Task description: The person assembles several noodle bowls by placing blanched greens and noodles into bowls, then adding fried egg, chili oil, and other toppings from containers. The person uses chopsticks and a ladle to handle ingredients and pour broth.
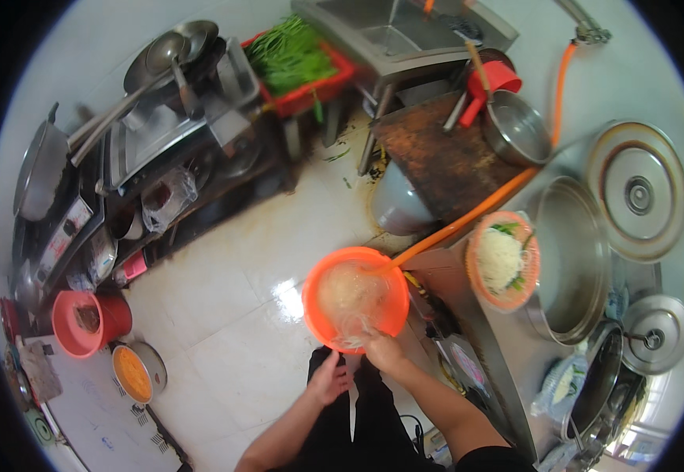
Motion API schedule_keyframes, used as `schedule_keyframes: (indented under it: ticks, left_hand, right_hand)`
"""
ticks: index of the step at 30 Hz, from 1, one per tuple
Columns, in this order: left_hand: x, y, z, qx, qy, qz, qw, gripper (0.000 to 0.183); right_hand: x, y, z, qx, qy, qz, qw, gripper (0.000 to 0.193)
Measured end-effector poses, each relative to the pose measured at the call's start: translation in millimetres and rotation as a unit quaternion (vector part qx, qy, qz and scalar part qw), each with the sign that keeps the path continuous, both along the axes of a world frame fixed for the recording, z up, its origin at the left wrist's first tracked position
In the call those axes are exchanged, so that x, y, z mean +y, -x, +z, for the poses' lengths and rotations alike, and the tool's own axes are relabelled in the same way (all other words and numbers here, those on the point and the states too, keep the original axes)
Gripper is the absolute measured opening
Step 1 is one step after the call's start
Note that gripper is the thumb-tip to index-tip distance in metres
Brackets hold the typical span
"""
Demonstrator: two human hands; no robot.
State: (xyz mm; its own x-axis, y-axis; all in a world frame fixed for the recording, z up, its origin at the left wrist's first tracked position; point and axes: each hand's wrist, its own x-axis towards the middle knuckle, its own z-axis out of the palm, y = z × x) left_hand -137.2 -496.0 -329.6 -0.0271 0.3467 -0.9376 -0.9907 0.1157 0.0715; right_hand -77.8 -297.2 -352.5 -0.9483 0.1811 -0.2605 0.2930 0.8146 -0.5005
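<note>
An orange basin (312,315) with cloudy water stands in front of me, its near rim close to my legs. My right hand (383,351) reaches over the near right rim, its fingers closed around pale, thin strands (350,324) at the water; their exact kind is unclear. Just outside the near rim is my left hand (332,381), empty, with its fingers apart and loosely bent. One of its fingertips is at the rim, though I cannot tell if it presses on it. An orange hose (456,226) runs down from the upper right into the basin.
To the right, an orange basket (479,291) of white shreds and greens sits beside a large steel pot (566,259). A rusty-topped table (428,149) holds a saucepan (520,130). Stoves (149,145) line the left, with a pink bucket (114,318) and an orange-filled pot (158,370) below.
</note>
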Motion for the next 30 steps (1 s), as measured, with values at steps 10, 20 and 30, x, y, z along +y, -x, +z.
schedule_keyframes:
  ticks: [10, 20, 30]
  left_hand:
    - [91.8, 104.9, -19.3, -0.276, -0.259, 0.072, 0.923, 0.035]
    - [60.9, 135.4, 63.0, -0.011, 0.04, 0.2, 0.979, 0.012]
    - [255.7, -33.6, 353.8, 0.638, -0.425, -0.341, 0.544, 0.025]
  right_hand:
    - [-32.9, -21.6, 237.8, 0.054, 0.106, -0.058, 0.991, 0.036]
    - [38.8, -116.1, 325.2, 0.204, 0.216, -0.376, 0.878, 0.027]
    - [194.7, -205.3, 390.2, 0.482, 0.294, -0.522, 0.64, 0.022]
